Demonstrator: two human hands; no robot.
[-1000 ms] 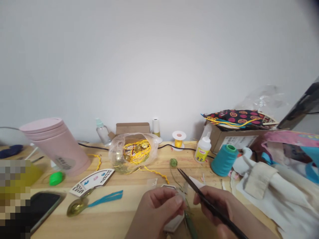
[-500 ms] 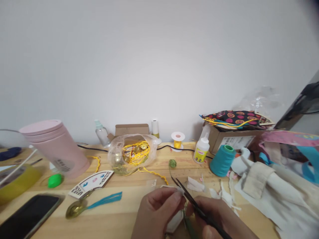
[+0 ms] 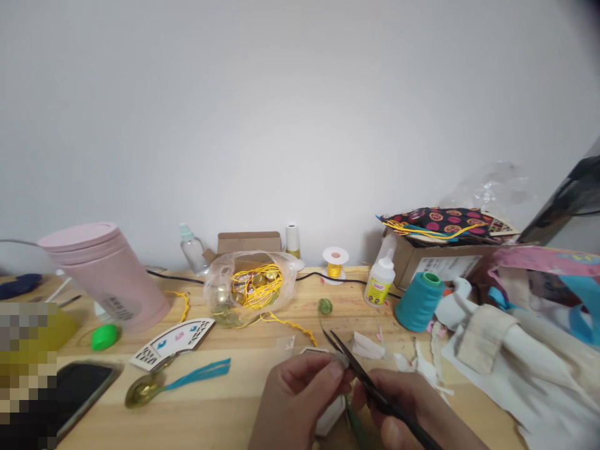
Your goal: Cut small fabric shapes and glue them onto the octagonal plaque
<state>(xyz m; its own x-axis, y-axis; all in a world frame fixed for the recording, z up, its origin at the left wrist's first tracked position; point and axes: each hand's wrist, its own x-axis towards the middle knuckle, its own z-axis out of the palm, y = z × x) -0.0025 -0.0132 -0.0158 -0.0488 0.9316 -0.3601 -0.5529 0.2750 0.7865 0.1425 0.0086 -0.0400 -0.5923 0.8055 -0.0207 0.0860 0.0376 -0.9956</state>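
Note:
My left hand [image 3: 297,397] is closed in a pinch at the lower middle, holding a small whitish piece [image 3: 343,360] mostly covered by its fingertips. My right hand [image 3: 398,400] is wrapped round black tweezers [image 3: 363,375]. Their slim arms point up and left, tips a little apart, passing beside the whitish piece; whether they touch it I cannot tell. Under the hands lies a flat white piece with a dark edge [image 3: 332,417], partly hidden. A green strand [image 3: 355,422] hangs below the fingers. Just beyond the tweezer tips sits a small green thread ball [image 3: 325,306].
Behind stand a plastic bag of bells and yellow cord [image 3: 255,290], a yellow spool [image 3: 334,265], a glue bottle [image 3: 380,280] and a teal thread cone [image 3: 420,302]. White cloth [image 3: 501,375] lies right. Leftward are a pink tumbler [image 3: 107,275], fan-shaped card [image 3: 173,342] and phone [image 3: 87,390].
The tweezer tips have shifted slightly up and left, and the gap between them looks a little different. Both hands keep their grips; the whole view has moved slightly.

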